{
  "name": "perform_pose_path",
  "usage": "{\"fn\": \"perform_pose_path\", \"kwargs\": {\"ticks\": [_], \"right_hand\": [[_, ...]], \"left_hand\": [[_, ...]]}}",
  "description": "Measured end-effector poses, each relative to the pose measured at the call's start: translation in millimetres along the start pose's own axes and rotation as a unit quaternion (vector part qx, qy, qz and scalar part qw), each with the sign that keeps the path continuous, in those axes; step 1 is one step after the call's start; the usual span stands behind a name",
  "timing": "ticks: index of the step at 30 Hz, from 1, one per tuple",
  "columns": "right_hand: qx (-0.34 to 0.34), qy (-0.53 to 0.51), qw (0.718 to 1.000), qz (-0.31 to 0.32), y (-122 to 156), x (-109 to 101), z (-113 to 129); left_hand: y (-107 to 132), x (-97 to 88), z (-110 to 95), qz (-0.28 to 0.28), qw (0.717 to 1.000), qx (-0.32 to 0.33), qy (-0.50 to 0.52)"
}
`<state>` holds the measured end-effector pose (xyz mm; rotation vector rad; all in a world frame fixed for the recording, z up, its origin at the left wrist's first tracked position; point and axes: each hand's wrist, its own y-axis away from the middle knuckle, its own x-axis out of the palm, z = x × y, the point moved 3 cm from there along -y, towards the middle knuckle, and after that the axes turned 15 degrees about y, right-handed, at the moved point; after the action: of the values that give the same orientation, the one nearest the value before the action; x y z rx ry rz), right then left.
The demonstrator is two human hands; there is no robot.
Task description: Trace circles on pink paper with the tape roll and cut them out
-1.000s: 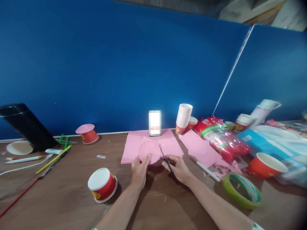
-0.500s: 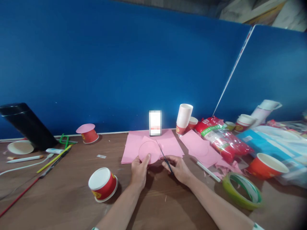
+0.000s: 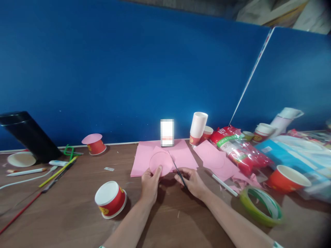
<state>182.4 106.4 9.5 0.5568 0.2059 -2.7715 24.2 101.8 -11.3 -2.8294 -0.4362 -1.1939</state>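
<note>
Unchanged: left hand [image 3: 150, 187] pinches round pink paper [image 3: 160, 160], right hand [image 3: 192, 183] grips slim black metal scissors [image 3: 181, 176], toward far edge of brown wooden bench [image 3: 165, 225]. Looks paused.

Paper disc [image 3: 163, 159]: was pink, with a darker outline. Scissors [image 3: 182, 178], right of disc: were black. Tape roll [image 3: 254, 214], farther right: was yellow-green. Upturned paper cup [image 3: 114, 202], left of disc: was red, yellow-printed, white-based.

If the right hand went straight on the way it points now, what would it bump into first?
The right hand, leading with slim dark scissors, would probably meet the round pink paper disc in the left hand first, though depth between them is unclear.
</note>
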Motion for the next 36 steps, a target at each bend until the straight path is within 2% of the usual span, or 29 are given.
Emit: {"fn": "perform_pose_path", "kwargs": {"ticks": [9, 36], "right_hand": [[0.001, -0.018, 1.0, -0.002, 1.3, -1.0, 4.1], [-0.003, 0.016, 1.0, -0.001, 0.4, -1.1, -1.8]], "left_hand": [[0.6, -1.5, 0.2, 0.026, 0.998, 0.013, -0.053], [1.4, 2.8, -2.6, 0.014, 1.0, 0.0, -0.004]]}}
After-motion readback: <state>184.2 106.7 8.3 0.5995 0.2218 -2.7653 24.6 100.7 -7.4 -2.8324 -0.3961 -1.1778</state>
